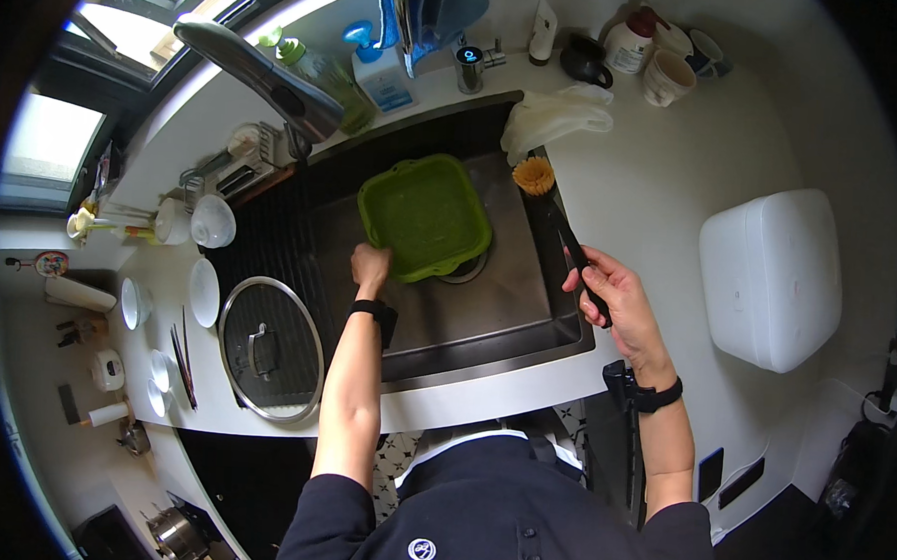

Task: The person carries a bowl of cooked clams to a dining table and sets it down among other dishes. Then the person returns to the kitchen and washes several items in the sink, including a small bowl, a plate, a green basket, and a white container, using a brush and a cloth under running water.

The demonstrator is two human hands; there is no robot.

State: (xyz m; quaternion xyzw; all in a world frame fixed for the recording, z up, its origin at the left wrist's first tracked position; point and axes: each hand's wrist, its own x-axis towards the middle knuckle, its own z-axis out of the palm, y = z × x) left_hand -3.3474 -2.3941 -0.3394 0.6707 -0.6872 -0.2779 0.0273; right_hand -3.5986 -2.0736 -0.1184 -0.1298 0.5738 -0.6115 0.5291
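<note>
My left hand (372, 268) grips the near left corner of a green square basin (426, 217), tilted a little over the sink. Part of the drain (467, 270) shows beneath its near edge. In my right hand (614, 296) is the black handle of a dish brush (534, 176), above the right rim of the dark sink (484, 319). The brush's tan bristles point away from me and sit apart from the basin. A crumpled translucent plastic bag or glove (557, 118) lies over the sink's far right corner.
A metal faucet (262, 80) reaches in from the far left. On the left counter are a glass lid (271, 349), white bowls (205, 293) and chopsticks (182, 358). Soap bottles (382, 74) line the back. A white lidded container (770, 279) stands right, with cups (667, 78) behind.
</note>
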